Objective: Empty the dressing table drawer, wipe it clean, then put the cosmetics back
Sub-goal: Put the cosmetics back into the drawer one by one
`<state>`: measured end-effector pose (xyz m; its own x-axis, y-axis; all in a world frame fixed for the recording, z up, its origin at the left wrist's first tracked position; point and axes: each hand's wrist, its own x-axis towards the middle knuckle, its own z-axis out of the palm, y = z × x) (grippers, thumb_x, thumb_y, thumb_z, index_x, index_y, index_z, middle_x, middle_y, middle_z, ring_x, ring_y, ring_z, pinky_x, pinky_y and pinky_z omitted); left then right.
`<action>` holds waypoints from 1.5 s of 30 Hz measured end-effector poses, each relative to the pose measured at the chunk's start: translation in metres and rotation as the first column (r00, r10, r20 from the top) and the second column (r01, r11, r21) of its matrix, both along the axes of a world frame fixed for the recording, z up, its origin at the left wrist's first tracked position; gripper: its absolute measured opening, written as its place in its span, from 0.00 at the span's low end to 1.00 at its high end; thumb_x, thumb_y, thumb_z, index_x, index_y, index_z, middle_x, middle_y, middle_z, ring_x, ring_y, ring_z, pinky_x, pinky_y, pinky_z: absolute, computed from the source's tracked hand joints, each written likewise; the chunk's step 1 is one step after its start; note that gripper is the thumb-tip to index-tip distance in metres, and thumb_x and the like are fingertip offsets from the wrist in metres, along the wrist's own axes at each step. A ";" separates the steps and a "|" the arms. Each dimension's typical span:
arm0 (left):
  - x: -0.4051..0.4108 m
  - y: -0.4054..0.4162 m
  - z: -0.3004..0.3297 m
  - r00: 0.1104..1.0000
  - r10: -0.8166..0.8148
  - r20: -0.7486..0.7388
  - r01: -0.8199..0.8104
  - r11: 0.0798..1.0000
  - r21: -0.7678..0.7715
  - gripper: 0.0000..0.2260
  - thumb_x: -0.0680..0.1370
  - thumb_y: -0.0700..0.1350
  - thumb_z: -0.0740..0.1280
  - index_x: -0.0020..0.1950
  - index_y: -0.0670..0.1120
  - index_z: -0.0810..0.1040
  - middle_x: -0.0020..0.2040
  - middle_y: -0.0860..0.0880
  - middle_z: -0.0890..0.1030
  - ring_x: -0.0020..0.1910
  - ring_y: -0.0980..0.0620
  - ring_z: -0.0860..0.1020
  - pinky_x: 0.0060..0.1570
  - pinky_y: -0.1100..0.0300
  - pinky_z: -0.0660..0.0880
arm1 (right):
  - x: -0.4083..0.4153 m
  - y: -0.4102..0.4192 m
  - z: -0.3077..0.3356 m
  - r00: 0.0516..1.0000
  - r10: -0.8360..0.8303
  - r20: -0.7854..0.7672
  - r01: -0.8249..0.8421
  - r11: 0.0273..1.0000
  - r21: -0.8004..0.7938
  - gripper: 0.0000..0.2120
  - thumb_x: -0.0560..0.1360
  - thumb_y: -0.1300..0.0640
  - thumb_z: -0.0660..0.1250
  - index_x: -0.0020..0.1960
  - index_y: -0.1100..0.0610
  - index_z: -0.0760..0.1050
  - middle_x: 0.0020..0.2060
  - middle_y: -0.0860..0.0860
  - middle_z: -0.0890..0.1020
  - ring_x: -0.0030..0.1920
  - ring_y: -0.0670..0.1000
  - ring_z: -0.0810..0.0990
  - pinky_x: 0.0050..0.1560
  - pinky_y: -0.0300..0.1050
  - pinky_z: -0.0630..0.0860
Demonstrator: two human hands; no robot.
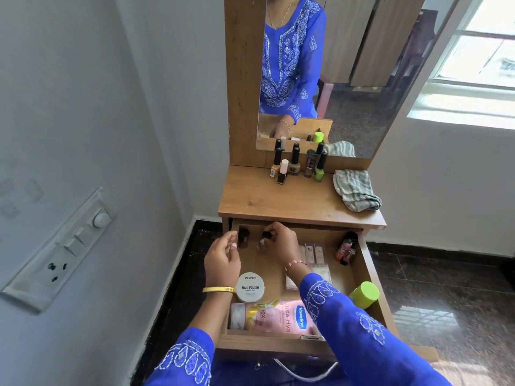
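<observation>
Wooden bench (278,201) beneath mirror, already carrying nail-polish bottles. Below, open wooden drawer (359,263): right grip (278,240) pinching small dark-capped glass bottle (263,242), presumably for lifting out; left grip (223,256) alongside, loosely curled, empty (emptying unfinished).

Daylight is streaming through the window (479,59), blowing it out; wide-angle distortion is bending the edges, hands are blurring slightly.

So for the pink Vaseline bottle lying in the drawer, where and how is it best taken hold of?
Probably round its middle, from above. The Vaseline bottle lies on its side along the front wall of the drawer, label up, so its upper side is exposed. Its right end is hidden under the right sleeve, so the left hand looks the easier reach.
</observation>
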<state>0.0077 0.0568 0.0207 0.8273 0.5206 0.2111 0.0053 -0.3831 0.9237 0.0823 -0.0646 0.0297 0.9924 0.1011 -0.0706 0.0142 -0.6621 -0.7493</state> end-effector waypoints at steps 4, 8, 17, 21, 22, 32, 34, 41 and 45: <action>0.001 0.001 -0.001 1.000 0.009 0.004 -0.010 0.999 0.032 0.13 0.75 0.32 0.61 0.57 0.40 0.78 0.52 0.45 0.81 0.49 0.57 0.77 0.46 0.77 0.69 | 0.006 0.013 -0.005 0.999 0.050 -0.014 -0.051 0.997 -0.059 0.15 0.71 0.69 0.65 0.57 0.62 0.76 0.52 0.58 0.81 0.53 0.54 0.79 0.49 0.38 0.70; 0.001 0.001 -0.002 1.000 0.018 0.011 -0.019 0.998 0.057 0.12 0.75 0.32 0.62 0.55 0.41 0.79 0.50 0.47 0.81 0.46 0.58 0.77 0.42 0.81 0.70 | 0.009 0.023 -0.007 0.997 0.079 0.003 -0.078 0.995 -0.068 0.16 0.71 0.70 0.65 0.58 0.62 0.76 0.53 0.59 0.81 0.54 0.56 0.79 0.49 0.37 0.70; 0.000 0.001 -0.002 1.000 0.016 0.015 -0.016 0.998 0.057 0.11 0.75 0.32 0.62 0.52 0.41 0.80 0.48 0.46 0.82 0.46 0.55 0.78 0.44 0.74 0.70 | -0.002 0.022 -0.011 0.993 0.111 0.046 -0.107 0.991 -0.074 0.15 0.75 0.67 0.62 0.61 0.61 0.71 0.51 0.62 0.81 0.52 0.59 0.80 0.53 0.48 0.76; -0.001 0.001 -0.002 1.000 0.015 0.011 -0.016 0.999 0.047 0.11 0.75 0.32 0.62 0.52 0.42 0.80 0.48 0.46 0.82 0.46 0.56 0.78 0.44 0.73 0.71 | -0.004 0.016 -0.009 0.992 0.117 0.057 -0.111 0.989 -0.099 0.16 0.75 0.66 0.61 0.61 0.60 0.71 0.51 0.61 0.80 0.52 0.58 0.79 0.51 0.46 0.75; -0.001 0.000 -0.001 1.000 0.019 0.011 -0.020 0.999 0.040 0.11 0.75 0.33 0.62 0.52 0.42 0.80 0.49 0.46 0.82 0.46 0.56 0.78 0.44 0.73 0.71 | -0.005 0.014 -0.009 0.991 0.119 0.069 -0.111 0.988 -0.103 0.16 0.74 0.66 0.61 0.61 0.60 0.71 0.50 0.61 0.80 0.51 0.58 0.79 0.50 0.46 0.74; 0.015 -0.017 0.017 1.000 -0.009 0.027 0.009 1.000 0.014 0.12 0.74 0.31 0.61 0.51 0.41 0.80 0.49 0.45 0.82 0.47 0.52 0.79 0.44 0.71 0.71 | -0.001 -0.010 0.026 0.931 0.067 0.359 -0.073 0.997 0.001 0.05 0.73 0.64 0.65 0.47 0.60 0.77 0.40 0.55 0.81 0.37 0.51 0.77 0.38 0.39 0.71; 0.027 -0.021 0.029 0.999 -0.019 0.026 0.019 1.000 0.006 0.12 0.74 0.32 0.61 0.52 0.41 0.80 0.50 0.45 0.82 0.47 0.54 0.78 0.41 0.77 0.70 | 0.012 -0.013 0.043 0.915 0.037 0.401 -0.041 0.999 0.000 0.06 0.73 0.64 0.64 0.49 0.61 0.77 0.40 0.55 0.80 0.36 0.49 0.74 0.39 0.37 0.70; 0.076 -0.030 0.080 0.995 -0.073 0.074 0.071 0.997 0.024 0.11 0.75 0.34 0.61 0.52 0.43 0.79 0.50 0.48 0.82 0.47 0.55 0.78 0.46 0.68 0.70 | 0.076 -0.015 0.097 0.914 0.078 0.399 -0.002 0.982 -0.187 0.18 0.74 0.66 0.60 0.64 0.61 0.71 0.58 0.59 0.73 0.57 0.59 0.74 0.61 0.48 0.71; 0.093 -0.032 0.094 0.993 -0.094 0.064 0.089 0.993 0.077 0.11 0.75 0.35 0.61 0.52 0.44 0.80 0.49 0.48 0.82 0.45 0.56 0.76 0.47 0.66 0.71 | 0.102 -0.014 0.102 0.946 0.198 0.258 -0.079 0.909 -0.408 0.28 0.75 0.64 0.61 0.74 0.57 0.59 0.69 0.59 0.66 0.67 0.61 0.67 0.68 0.51 0.66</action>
<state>0.1010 0.0248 0.1142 0.8532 0.4243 0.3032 -0.0945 -0.4460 0.8900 0.1843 -0.0789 0.1315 0.9528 0.2624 0.1530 0.3019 -0.8734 -0.3821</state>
